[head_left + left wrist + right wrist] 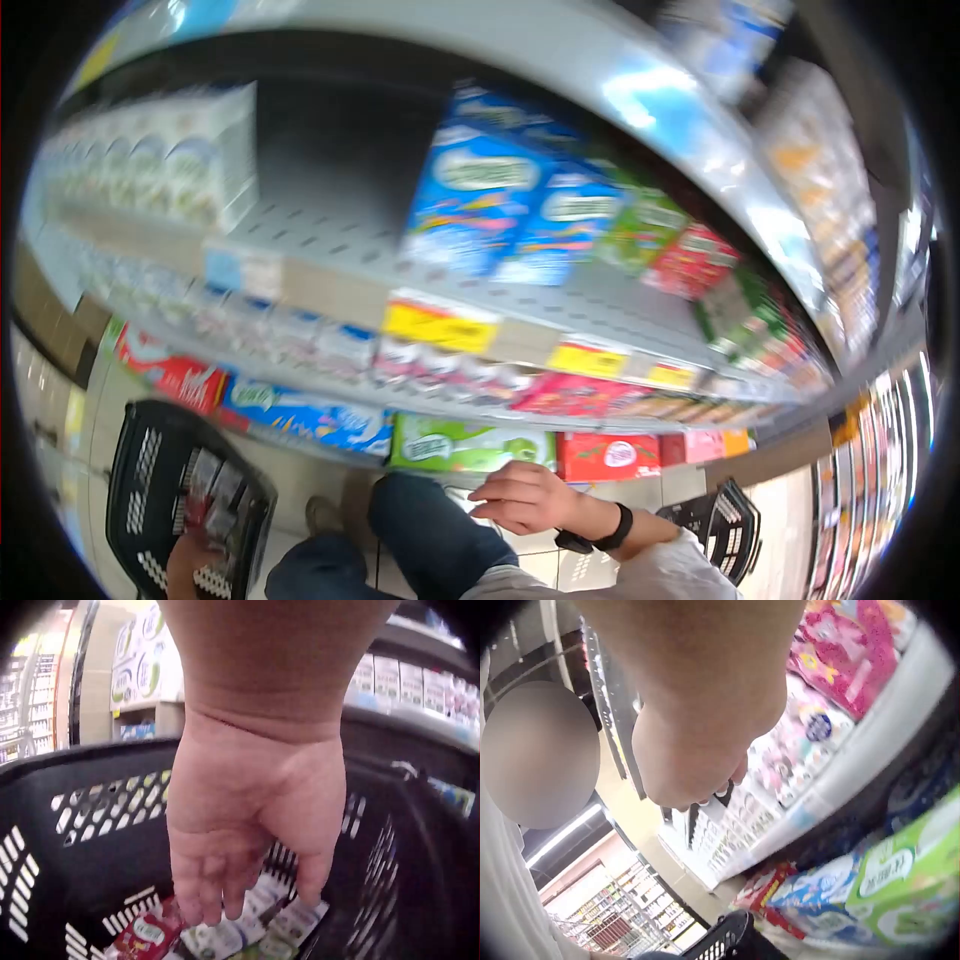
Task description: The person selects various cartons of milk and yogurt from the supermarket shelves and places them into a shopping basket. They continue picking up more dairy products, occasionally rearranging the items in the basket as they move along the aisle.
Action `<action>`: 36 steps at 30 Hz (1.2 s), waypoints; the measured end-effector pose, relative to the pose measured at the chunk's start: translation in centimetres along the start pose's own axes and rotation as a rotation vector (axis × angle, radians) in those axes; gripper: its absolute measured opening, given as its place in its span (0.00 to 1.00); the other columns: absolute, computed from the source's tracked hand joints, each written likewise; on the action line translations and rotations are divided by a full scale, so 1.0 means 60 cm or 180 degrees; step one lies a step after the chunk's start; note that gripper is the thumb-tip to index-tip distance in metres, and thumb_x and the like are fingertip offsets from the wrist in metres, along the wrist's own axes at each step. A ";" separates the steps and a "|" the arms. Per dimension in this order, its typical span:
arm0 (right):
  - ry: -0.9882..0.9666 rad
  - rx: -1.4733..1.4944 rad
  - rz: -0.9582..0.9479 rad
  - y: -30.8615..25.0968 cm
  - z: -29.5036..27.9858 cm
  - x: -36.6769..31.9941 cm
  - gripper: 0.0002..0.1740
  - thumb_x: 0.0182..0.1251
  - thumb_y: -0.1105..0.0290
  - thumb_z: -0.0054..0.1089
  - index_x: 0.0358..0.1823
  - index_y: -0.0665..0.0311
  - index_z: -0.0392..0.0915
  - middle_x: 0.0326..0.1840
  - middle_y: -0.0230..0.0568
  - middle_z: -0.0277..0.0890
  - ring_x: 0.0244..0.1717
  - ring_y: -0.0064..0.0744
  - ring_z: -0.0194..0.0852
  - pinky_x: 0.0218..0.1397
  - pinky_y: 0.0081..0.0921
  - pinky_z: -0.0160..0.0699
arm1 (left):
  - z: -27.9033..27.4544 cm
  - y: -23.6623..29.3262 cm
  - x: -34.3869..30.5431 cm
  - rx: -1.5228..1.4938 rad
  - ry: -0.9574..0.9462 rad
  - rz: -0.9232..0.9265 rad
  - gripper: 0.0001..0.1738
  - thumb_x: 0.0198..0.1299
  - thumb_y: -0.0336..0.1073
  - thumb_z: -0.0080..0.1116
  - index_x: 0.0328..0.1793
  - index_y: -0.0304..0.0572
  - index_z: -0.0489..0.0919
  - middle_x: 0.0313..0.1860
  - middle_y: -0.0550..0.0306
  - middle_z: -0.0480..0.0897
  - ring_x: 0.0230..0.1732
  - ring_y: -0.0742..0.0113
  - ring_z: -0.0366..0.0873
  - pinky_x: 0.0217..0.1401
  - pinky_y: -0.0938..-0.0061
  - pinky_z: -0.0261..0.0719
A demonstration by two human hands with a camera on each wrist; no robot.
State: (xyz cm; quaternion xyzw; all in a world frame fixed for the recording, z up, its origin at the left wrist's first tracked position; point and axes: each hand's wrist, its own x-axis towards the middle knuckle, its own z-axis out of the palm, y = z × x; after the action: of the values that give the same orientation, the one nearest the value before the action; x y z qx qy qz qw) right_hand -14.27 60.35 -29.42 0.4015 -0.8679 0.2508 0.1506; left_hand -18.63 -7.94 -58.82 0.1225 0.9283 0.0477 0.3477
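Note:
My left hand (255,802) reaches down into a black shopping basket (45,787), its fingers extended and relaxed. Below the fingertips lie a red packet (146,936) and several white-and-green packs (217,941). In the head view the same hand (195,555) is low at the left, inside the basket (125,490). My right hand (525,495), with a dark band (610,530) on its wrist, hovers before the lower shelf with loosely bent fingers. It holds nothing there; the right wrist view has that hand (697,765) mostly seen from the wrist side.
Shelves of drink cartons curve ahead: white boxes (150,160) at left, blue boxes (475,200) at centre. Green (470,445) and red (610,458) cartons line the bottom. A second black basket (735,530) stands at right. A person with a blurred face (540,754) shows in the right wrist view.

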 end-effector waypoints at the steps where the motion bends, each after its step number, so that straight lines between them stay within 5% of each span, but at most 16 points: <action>1: 0.0159 -0.0226 -0.0142 -0.002 -0.030 -0.002 0.18 0.55 0.76 0.62 0.48 0.57 0.83 0.52 0.35 0.80 0.47 0.35 0.80 0.48 0.31 0.82 | -0.030 -0.003 -0.015 0.0242 -0.0010 0.0139 0.46 0.48 0.54 0.77 0.73 0.47 0.72 0.56 0.49 0.85 0.52 0.57 0.84 0.50 0.64 0.82; 2: 0.0323 -0.0423 -0.0219 -0.008 -0.064 -0.004 0.18 0.54 0.77 0.62 0.49 0.57 0.83 0.52 0.36 0.80 0.46 0.36 0.80 0.47 0.31 0.82 | -0.098 0.037 -0.048 0.0326 0.0061 0.0232 0.46 0.48 0.54 0.77 0.73 0.47 0.72 0.56 0.49 0.85 0.52 0.57 0.84 0.50 0.64 0.82; 4: 0.0560 -0.0637 -0.0298 -0.011 -0.122 -0.017 0.19 0.54 0.77 0.62 0.49 0.58 0.83 0.51 0.37 0.80 0.46 0.36 0.80 0.47 0.31 0.82 | -0.220 0.184 -0.140 -0.2296 0.0596 -0.0672 0.36 0.52 0.35 0.68 0.68 0.31 0.71 0.45 0.41 0.87 0.50 0.56 0.86 0.47 0.66 0.82; 7: 0.0902 -0.1275 -0.0313 -0.029 -0.212 -0.037 0.17 0.52 0.77 0.62 0.46 0.59 0.82 0.51 0.39 0.81 0.46 0.38 0.80 0.46 0.33 0.81 | -0.285 0.264 -0.210 -0.1571 0.1190 -0.0480 0.37 0.54 0.37 0.71 0.70 0.34 0.71 0.49 0.45 0.87 0.50 0.58 0.86 0.48 0.69 0.83; 8: 0.1018 -0.1580 -0.0163 -0.034 -0.240 -0.046 0.17 0.50 0.78 0.63 0.44 0.58 0.82 0.51 0.39 0.80 0.46 0.39 0.80 0.46 0.34 0.81 | -0.307 0.279 -0.229 -0.2142 0.0666 0.0237 0.30 0.71 0.36 0.57 0.77 0.38 0.64 0.57 0.46 0.82 0.50 0.60 0.82 0.50 0.70 0.80; 11: 0.1402 -0.2214 0.0281 -0.044 -0.311 -0.078 0.18 0.47 0.79 0.64 0.43 0.58 0.81 0.51 0.40 0.80 0.46 0.43 0.79 0.48 0.37 0.80 | -0.367 0.441 -0.308 -0.1958 0.1090 0.0263 0.29 0.72 0.37 0.56 0.75 0.37 0.66 0.53 0.46 0.84 0.41 0.61 0.83 0.45 0.70 0.81; 15: 0.1974 -0.2676 0.1218 -0.065 -0.404 -0.124 0.21 0.49 0.79 0.66 0.48 0.62 0.79 0.55 0.46 0.76 0.56 0.50 0.74 0.57 0.42 0.75 | -0.367 0.544 -0.334 -0.1807 0.1202 0.0968 0.28 0.70 0.39 0.59 0.73 0.37 0.70 0.58 0.45 0.83 0.48 0.64 0.81 0.48 0.72 0.79; 19: 0.2068 -0.2828 0.1482 -0.076 -0.488 -0.157 0.26 0.52 0.73 0.70 0.55 0.63 0.76 0.59 0.49 0.74 0.60 0.53 0.71 0.63 0.44 0.72 | -0.396 0.681 -0.366 -0.1726 0.0829 0.1026 0.28 0.70 0.39 0.60 0.73 0.39 0.70 0.57 0.46 0.84 0.52 0.64 0.81 0.50 0.72 0.79; 22: 0.1675 -0.2742 0.1693 -0.062 -0.531 -0.179 0.38 0.51 0.60 0.78 0.63 0.65 0.72 0.62 0.48 0.73 0.65 0.53 0.69 0.68 0.45 0.69 | -0.371 0.735 -0.332 -0.1487 0.0860 0.1642 0.27 0.71 0.39 0.58 0.71 0.33 0.72 0.54 0.44 0.85 0.48 0.63 0.82 0.50 0.71 0.80; 24: 0.1430 -0.2717 0.1751 -0.052 -0.552 -0.180 0.40 0.49 0.59 0.79 0.63 0.65 0.72 0.62 0.48 0.73 0.66 0.52 0.68 0.69 0.45 0.67 | -0.374 0.803 -0.326 -0.1646 0.0210 0.1855 0.38 0.59 0.43 0.71 0.73 0.38 0.70 0.53 0.48 0.87 0.54 0.58 0.85 0.54 0.68 0.81; 26: 0.1170 -0.2880 0.1784 -0.041 -0.566 -0.179 0.43 0.45 0.55 0.81 0.64 0.62 0.72 0.62 0.46 0.74 0.66 0.52 0.68 0.71 0.43 0.65 | -0.350 0.837 -0.291 -0.1531 -0.0102 0.1988 0.38 0.61 0.45 0.70 0.74 0.40 0.69 0.56 0.49 0.86 0.56 0.58 0.84 0.57 0.68 0.80; 30: 0.0952 -0.2783 0.1917 -0.029 -0.577 -0.188 0.45 0.44 0.55 0.81 0.64 0.62 0.72 0.63 0.48 0.74 0.67 0.52 0.67 0.70 0.43 0.66 | -0.319 0.885 -0.263 -0.1368 -0.0801 0.2179 0.40 0.63 0.55 0.66 0.76 0.45 0.68 0.63 0.48 0.82 0.58 0.57 0.82 0.54 0.68 0.80; 36: 0.0662 -0.2532 0.2235 -0.002 -0.589 -0.186 0.50 0.38 0.53 0.84 0.66 0.63 0.72 0.66 0.51 0.73 0.69 0.55 0.66 0.72 0.44 0.65 | -0.310 0.903 -0.252 -0.1149 -0.0956 0.2166 0.39 0.64 0.50 0.67 0.77 0.44 0.66 0.64 0.46 0.81 0.60 0.58 0.81 0.61 0.69 0.78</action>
State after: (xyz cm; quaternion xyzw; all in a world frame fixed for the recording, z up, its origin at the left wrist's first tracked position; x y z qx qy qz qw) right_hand -5.03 86.84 -5.26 -0.0277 -0.9584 -0.0235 0.2832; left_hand -9.33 40.34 -25.79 0.3652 0.7505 0.3036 0.4596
